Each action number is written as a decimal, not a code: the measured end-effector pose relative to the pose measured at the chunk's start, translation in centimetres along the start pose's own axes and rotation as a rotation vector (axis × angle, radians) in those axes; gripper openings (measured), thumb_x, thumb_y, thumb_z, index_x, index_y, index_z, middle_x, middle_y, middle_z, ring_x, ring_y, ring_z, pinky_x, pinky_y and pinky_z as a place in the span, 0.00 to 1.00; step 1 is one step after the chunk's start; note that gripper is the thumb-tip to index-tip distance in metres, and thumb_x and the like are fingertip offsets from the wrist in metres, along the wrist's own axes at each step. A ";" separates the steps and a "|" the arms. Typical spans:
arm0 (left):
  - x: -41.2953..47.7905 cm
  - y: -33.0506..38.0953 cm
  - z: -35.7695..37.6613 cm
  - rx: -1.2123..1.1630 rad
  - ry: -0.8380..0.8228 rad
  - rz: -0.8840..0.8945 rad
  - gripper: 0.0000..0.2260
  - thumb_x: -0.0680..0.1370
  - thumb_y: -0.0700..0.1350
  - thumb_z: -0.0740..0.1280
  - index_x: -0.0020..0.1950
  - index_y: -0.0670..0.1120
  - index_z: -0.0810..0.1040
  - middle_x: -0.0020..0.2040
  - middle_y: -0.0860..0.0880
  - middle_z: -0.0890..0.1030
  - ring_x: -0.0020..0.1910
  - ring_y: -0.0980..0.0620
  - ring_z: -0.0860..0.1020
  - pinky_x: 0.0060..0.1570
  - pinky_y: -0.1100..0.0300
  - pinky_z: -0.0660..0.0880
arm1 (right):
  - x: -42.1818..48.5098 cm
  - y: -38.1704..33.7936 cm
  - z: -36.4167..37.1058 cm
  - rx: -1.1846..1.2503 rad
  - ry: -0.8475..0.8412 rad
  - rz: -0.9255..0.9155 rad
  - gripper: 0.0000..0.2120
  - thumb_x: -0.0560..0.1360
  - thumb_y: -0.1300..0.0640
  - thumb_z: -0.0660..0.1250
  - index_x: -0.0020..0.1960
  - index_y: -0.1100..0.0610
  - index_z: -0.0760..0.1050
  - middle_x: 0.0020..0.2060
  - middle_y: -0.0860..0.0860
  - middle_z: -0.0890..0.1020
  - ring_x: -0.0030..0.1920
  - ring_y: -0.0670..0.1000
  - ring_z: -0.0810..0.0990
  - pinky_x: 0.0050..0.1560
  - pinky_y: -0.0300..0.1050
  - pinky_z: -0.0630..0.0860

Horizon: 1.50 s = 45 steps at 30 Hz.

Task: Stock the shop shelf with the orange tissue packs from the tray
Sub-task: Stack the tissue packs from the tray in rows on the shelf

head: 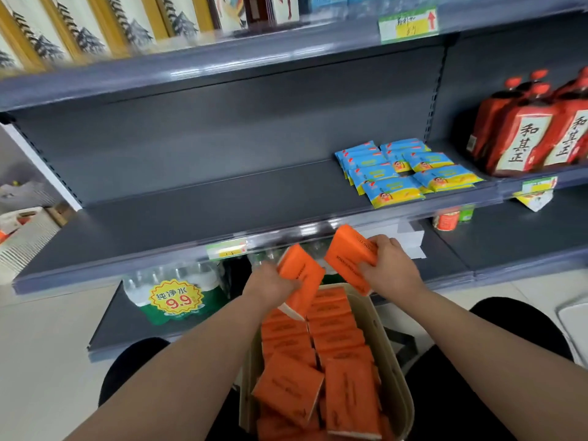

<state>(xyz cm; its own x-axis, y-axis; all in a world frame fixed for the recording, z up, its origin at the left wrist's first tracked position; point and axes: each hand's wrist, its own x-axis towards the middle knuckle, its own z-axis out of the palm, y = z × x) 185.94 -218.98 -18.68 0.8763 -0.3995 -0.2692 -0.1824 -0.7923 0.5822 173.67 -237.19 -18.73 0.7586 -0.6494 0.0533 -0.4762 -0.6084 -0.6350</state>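
Note:
A beige tray [393,342] sits between my knees, filled with several orange tissue packs [337,326]. My left hand [270,283] grips one orange pack [302,275] just above the tray's far end. My right hand [389,264] holds a second orange pack [350,256], lifted in front of the lip of the grey middle shelf [197,214]. That shelf's left and middle stretch is bare.
Blue-and-yellow packets [404,173] lie on the middle shelf's right part, red bottles [528,135] further right. A shrink-wrapped water pack [175,294] with a 9.9 sticker stands on the bottom shelf. White baskets [22,230] are at the left. Framed pictures line the top shelf.

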 end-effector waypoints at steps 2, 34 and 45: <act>0.3 -1.0 1.4 -0.089 -0.049 -0.068 0.24 0.72 0.51 0.72 0.64 0.44 0.69 0.54 0.48 0.77 0.50 0.49 0.77 0.48 0.55 0.74 | -0.2 0.6 0.2 -0.042 -0.081 0.007 0.22 0.73 0.54 0.65 0.66 0.55 0.68 0.58 0.54 0.73 0.56 0.58 0.76 0.52 0.49 0.73; 7.2 -4.0 1.7 1.247 -0.335 0.421 0.27 0.67 0.64 0.70 0.60 0.50 0.75 0.57 0.48 0.75 0.59 0.46 0.67 0.56 0.49 0.67 | 0.7 2.8 6.1 -0.140 -0.206 -0.095 0.21 0.73 0.52 0.65 0.65 0.51 0.68 0.57 0.50 0.74 0.57 0.53 0.74 0.55 0.51 0.74; 5.7 1.5 -8.5 0.147 0.230 0.160 0.24 0.70 0.57 0.72 0.58 0.43 0.73 0.51 0.45 0.80 0.53 0.43 0.78 0.47 0.56 0.71 | 6.2 -4.4 -2.1 -0.214 0.142 -0.191 0.22 0.70 0.53 0.66 0.64 0.51 0.71 0.58 0.52 0.76 0.61 0.57 0.71 0.58 0.53 0.69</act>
<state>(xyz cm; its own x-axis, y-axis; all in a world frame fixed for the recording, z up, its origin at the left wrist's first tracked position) 194.43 -218.56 -12.81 0.9062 -0.4229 0.0069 -0.3735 -0.7926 0.4819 179.50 -239.48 -13.95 0.7806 -0.5624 0.2728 -0.4254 -0.7977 -0.4274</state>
